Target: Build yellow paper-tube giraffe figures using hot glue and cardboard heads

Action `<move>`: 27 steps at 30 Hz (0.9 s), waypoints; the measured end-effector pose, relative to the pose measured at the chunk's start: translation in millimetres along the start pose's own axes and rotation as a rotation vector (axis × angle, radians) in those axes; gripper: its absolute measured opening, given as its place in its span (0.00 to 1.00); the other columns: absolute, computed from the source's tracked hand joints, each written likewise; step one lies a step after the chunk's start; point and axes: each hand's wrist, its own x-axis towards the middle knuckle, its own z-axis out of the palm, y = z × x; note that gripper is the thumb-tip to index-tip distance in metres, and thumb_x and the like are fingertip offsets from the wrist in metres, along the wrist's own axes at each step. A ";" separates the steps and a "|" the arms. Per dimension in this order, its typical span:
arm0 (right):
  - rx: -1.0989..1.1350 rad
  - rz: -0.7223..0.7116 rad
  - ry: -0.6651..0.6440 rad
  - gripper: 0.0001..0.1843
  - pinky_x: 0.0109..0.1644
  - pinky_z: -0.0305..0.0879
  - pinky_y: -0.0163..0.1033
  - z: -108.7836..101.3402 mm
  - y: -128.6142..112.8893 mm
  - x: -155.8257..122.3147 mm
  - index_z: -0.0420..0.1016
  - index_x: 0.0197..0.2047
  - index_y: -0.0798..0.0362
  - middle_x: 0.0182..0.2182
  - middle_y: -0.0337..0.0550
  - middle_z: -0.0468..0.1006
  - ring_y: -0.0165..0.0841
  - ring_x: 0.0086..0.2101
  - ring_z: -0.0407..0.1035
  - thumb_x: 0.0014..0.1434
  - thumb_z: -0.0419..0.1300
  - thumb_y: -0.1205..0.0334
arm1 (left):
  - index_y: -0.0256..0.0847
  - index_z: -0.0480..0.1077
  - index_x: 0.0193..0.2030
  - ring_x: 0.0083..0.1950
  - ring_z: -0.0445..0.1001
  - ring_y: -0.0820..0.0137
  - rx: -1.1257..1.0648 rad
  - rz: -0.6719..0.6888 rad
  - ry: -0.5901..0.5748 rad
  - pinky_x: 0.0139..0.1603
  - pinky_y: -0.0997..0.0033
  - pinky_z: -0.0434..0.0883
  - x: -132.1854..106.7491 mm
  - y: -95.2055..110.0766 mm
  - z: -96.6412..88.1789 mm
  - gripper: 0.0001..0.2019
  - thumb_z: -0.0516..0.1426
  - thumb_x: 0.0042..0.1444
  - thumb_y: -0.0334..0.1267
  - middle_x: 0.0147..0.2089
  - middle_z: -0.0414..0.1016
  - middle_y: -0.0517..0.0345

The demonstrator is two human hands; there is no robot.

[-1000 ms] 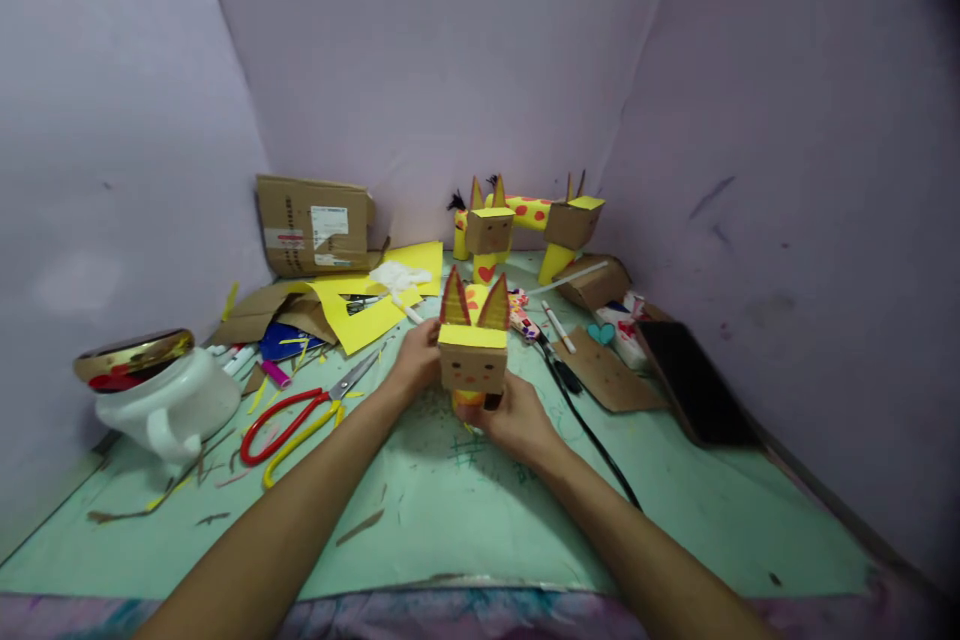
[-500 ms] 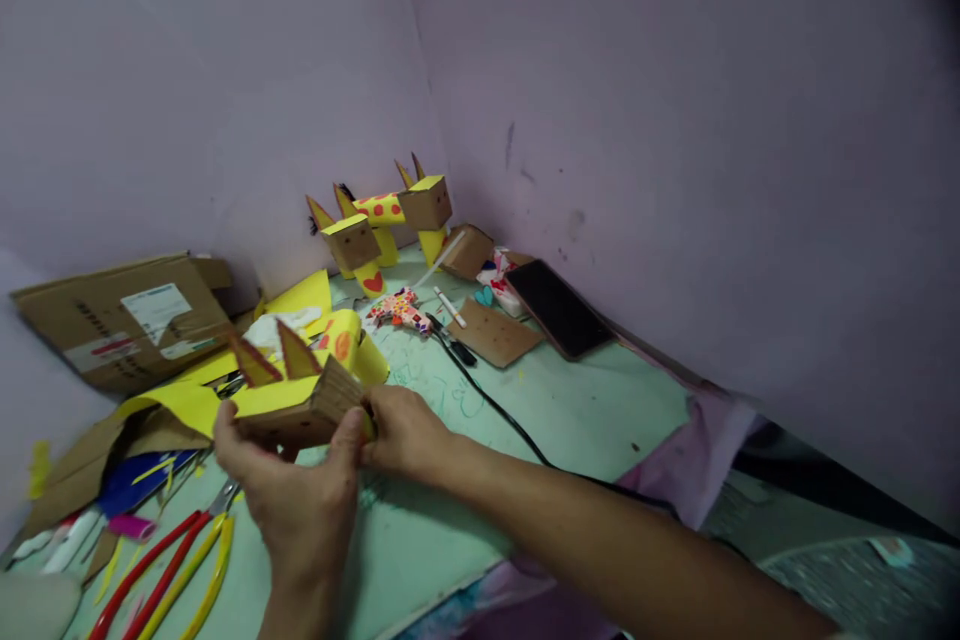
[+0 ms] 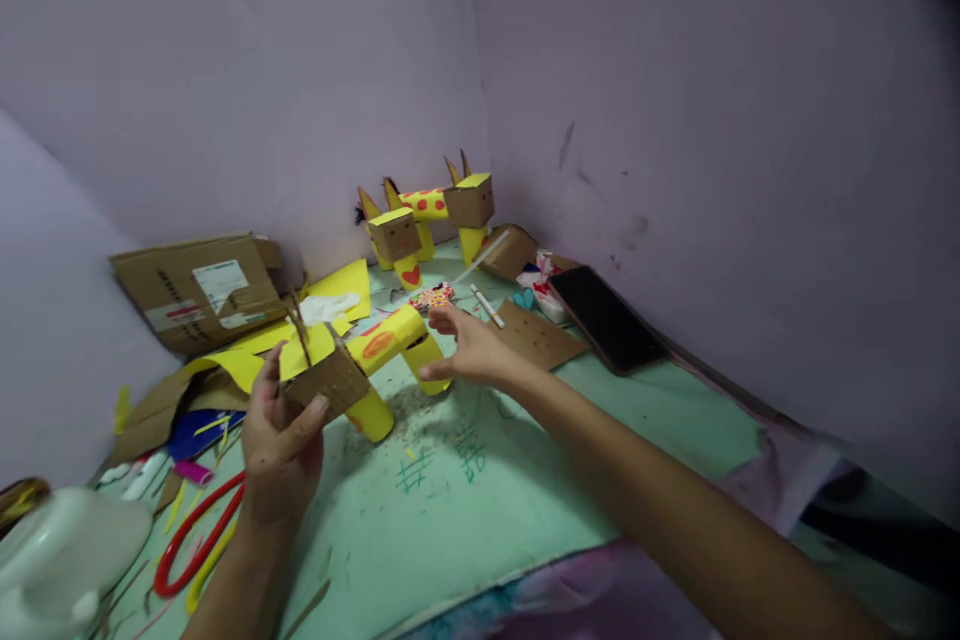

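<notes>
A toy animal [image 3: 385, 340] of yellow paper tubes and a cardboard box head stands on the green tabletop, an orange spot on its body. My left hand [image 3: 281, 440] grips its cardboard head [image 3: 330, 385], thumb on the near side and fingers on the far side. Two pointed ears rise from the yellow top of the head. My right hand [image 3: 472, 350] is open by the toy's rear leg, fingers and thumb apart; I cannot tell whether it touches the leg. Beyond it a flower-patterned object [image 3: 433, 296] is partly hidden.
Two similar toy animals [image 3: 395, 236] stand in the back corner. A phone [image 3: 607, 318] and a cardboard piece [image 3: 536, 332] lie to the right. Left are a cardboard box [image 3: 202, 295], red-and-yellow-handled pliers [image 3: 169, 560], paper scraps and a white container [image 3: 75, 550].
My right hand has left the toy's head and moved back to its rear, opening. My left hand still holds the head, which has turned. The view has swung left.
</notes>
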 end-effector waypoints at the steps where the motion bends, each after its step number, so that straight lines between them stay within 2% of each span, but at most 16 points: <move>1: 0.056 -0.015 -0.035 0.44 0.55 0.60 0.45 4.3 3.4 1.3 0.63 0.53 0.55 0.51 0.53 0.70 0.41 0.52 0.65 0.31 0.72 0.60 | 0.46 0.60 0.59 0.57 0.67 0.56 -0.069 -0.035 -0.040 0.53 0.61 0.69 1.9 -2.3 -2.9 0.35 0.63 0.42 0.41 0.56 0.70 0.51; 4: 0.193 -0.021 -0.078 0.36 0.49 0.65 0.43 18.9 11.7 0.4 0.66 0.49 0.55 0.45 0.48 0.74 0.39 0.45 0.70 0.35 0.70 0.61 | 0.48 0.58 0.61 0.58 0.66 0.57 -0.239 -0.105 -0.111 0.54 0.62 0.69 4.3 -8.3 -9.4 0.36 0.63 0.42 0.36 0.56 0.69 0.52; 6: 0.168 -0.018 -0.069 0.28 0.42 0.67 0.41 26.4 14.8 -2.1 0.69 0.44 0.56 0.39 0.45 0.76 0.36 0.39 0.71 0.36 0.68 0.61 | 0.48 0.58 0.61 0.58 0.66 0.56 -0.286 -0.129 -0.123 0.53 0.62 0.70 4.2 -11.2 -11.6 0.36 0.63 0.42 0.37 0.58 0.68 0.52; 10: 0.026 -0.009 -0.017 0.20 0.35 0.66 0.38 34.3 16.4 -6.1 0.71 0.35 0.56 0.31 0.39 0.75 0.33 0.31 0.68 0.35 0.68 0.62 | 0.44 0.58 0.61 0.56 0.68 0.55 -0.268 -0.097 -0.121 0.50 0.63 0.71 4.0 -16.1 -11.1 0.39 0.65 0.39 0.38 0.59 0.66 0.48; 15: 0.037 0.057 0.039 0.11 0.31 0.63 0.35 37.3 14.0 -7.5 0.71 0.28 0.56 0.25 0.37 0.73 0.31 0.27 0.66 0.35 0.61 0.71 | 0.40 0.60 0.59 0.53 0.70 0.57 -0.140 -0.071 -0.159 0.49 0.66 0.70 5.9 -16.3 -8.7 0.38 0.66 0.38 0.37 0.55 0.69 0.49; 23: 0.131 0.124 -0.068 0.09 0.29 0.63 0.34 34.3 9.7 -4.3 0.71 0.24 0.56 0.23 0.36 0.73 0.29 0.25 0.66 0.34 0.59 0.74 | 0.38 0.63 0.58 0.54 0.68 0.56 0.038 -0.055 -0.230 0.51 0.66 0.67 12.0 -12.1 -15.8 0.36 0.66 0.39 0.39 0.53 0.71 0.51; 27: 0.137 0.139 -0.090 0.10 0.30 0.63 0.34 32.0 8.8 -3.6 0.71 0.26 0.57 0.24 0.38 0.73 0.29 0.25 0.66 0.34 0.61 0.73 | 0.39 0.61 0.59 0.52 0.70 0.56 -0.022 -0.072 -0.197 0.49 0.64 0.69 11.7 -16.3 -12.7 0.37 0.66 0.39 0.40 0.53 0.71 0.50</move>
